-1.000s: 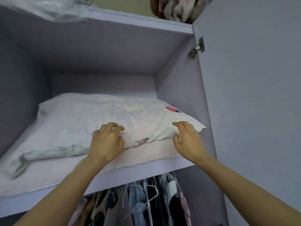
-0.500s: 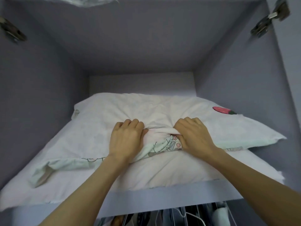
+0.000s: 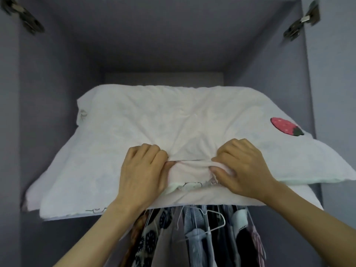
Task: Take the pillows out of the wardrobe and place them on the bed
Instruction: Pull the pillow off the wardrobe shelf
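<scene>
Both hands, left (image 3: 143, 173) and right (image 3: 243, 168), fisted in pillow (image 3: 173, 116)

My wardrobe shelf (image 3: 57, 218) carries a flat pale pillow (image 3: 289, 199) directly on its board (front edge overhanging), with the white strawberry-patch pillow (image 3: 173, 116) stacked on top.

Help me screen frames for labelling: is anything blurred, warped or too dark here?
Head view: hinges at the top corners smear with motion blur; wide-angle lens bows the wardrobe walls; back of the shelf is dim; pillow and both hands are evenly lit, sharp.
</scene>
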A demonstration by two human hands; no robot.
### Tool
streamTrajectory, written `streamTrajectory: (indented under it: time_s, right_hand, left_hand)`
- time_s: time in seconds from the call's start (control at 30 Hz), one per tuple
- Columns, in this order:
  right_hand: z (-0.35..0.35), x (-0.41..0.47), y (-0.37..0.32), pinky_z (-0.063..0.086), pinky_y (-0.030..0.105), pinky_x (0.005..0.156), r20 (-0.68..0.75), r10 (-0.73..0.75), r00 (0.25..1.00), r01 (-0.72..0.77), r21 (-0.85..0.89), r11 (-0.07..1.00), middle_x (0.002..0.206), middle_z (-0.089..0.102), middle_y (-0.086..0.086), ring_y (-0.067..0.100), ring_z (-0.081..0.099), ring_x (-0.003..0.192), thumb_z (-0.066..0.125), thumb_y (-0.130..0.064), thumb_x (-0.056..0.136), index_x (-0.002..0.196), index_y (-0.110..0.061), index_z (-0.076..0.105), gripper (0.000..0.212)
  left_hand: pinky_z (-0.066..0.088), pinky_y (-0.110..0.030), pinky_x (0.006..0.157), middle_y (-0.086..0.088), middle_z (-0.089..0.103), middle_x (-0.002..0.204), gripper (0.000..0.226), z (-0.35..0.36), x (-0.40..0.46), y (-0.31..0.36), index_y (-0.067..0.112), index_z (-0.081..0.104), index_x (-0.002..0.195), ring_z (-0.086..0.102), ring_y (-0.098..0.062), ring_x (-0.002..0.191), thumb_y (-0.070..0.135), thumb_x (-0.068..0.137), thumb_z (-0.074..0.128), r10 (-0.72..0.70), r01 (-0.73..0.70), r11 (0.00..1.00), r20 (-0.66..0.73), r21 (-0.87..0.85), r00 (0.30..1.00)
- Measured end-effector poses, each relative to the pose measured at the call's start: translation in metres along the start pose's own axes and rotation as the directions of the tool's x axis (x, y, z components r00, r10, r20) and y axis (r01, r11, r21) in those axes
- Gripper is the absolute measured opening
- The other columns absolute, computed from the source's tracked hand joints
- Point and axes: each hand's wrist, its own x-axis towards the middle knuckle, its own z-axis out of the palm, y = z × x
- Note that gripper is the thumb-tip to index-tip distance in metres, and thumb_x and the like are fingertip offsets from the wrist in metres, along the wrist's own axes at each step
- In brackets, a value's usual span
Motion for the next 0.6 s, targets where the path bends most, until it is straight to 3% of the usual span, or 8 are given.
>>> streamTrajectory:
  time_s: [0.1,0.2,0.3,0.37,0.5,0.6]
  right_hand:
    - [-0.004,0.001,-0.006,0.035,0.034,0.071,0.120,0.064,0.991,-0.072,0.066,0.995,0.080,0.064,0.002,0.022,0.055,0.078,0.044,-0.048,0.089,0.081,-0.014,0.067,0.042]
    - [0.007,0.005,-0.007,0.032,0.042,0.094,0.265,0.163,0.950,-0.163,-0.023,0.986,0.112,0.061,0.008,0.023,0.047,0.109,0.045,-0.059,0.080,0.118,-0.020,0.055,0.056]
    - [0.015,0.006,-0.005,0.017,0.063,0.108,0.305,0.213,0.928,-0.177,-0.139,0.974,0.137,0.048,0.012,0.027,0.030,0.131,0.042,-0.064,0.077,0.137,-0.024,0.033,0.073]
    - [0.015,-0.002,-0.007,0.014,0.070,0.106,0.266,0.212,0.940,-0.162,-0.199,0.967,0.142,0.043,0.013,0.030,0.027,0.135,0.044,-0.067,0.075,0.140,-0.022,0.028,0.080]
    - [0.028,-0.046,-0.014,0.015,0.075,0.101,0.357,0.058,0.932,0.070,-0.335,0.939,0.149,0.024,0.011,0.036,0.022,0.138,0.060,-0.068,0.064,0.144,-0.027,0.022,0.097]
    - [0.048,-0.045,-0.003,0.015,0.076,0.098,0.403,0.110,0.909,0.087,-0.440,0.894,0.149,0.020,0.012,0.038,0.021,0.137,0.074,-0.065,0.051,0.145,-0.030,0.017,0.115]
  left_hand:
    - [0.035,-0.043,0.091,-0.007,0.062,0.103,0.035,-0.007,-0.004,-0.001,0.012,0.058,0.077,0.052,-0.027,0.104,0.043,0.086,0.044,-0.051,0.073,0.993,0.217,-0.096,0.975]
    - [0.021,-0.057,0.109,-0.010,0.045,0.139,0.058,-0.005,-0.002,-0.006,0.014,0.054,0.097,0.032,-0.031,0.134,0.067,0.075,0.041,-0.117,0.153,0.987,0.419,-0.054,0.901]
    - [0.007,-0.059,0.112,-0.008,0.022,0.154,0.102,0.004,-0.008,-0.012,0.025,0.023,0.138,0.016,-0.031,0.142,0.086,0.058,0.036,-0.094,0.091,0.995,0.549,0.032,0.830]
    - [0.014,-0.063,0.109,-0.010,0.024,0.153,0.104,0.011,-0.008,-0.015,0.035,0.008,0.143,0.021,-0.036,0.139,0.087,0.056,0.033,-0.071,0.026,0.996,0.549,0.088,0.833]
    - [0.035,-0.064,0.095,-0.016,0.053,0.132,0.075,0.027,0.002,-0.017,0.029,0.033,0.137,0.050,-0.042,0.119,0.067,0.073,0.035,-0.057,-0.003,0.990,0.418,0.142,0.907]
    - [0.050,-0.050,0.083,-0.014,0.069,0.105,0.052,0.042,0.010,-0.015,0.018,0.056,0.122,0.065,-0.037,0.095,0.042,0.077,0.052,-0.027,-0.021,0.988,0.305,0.153,0.952]
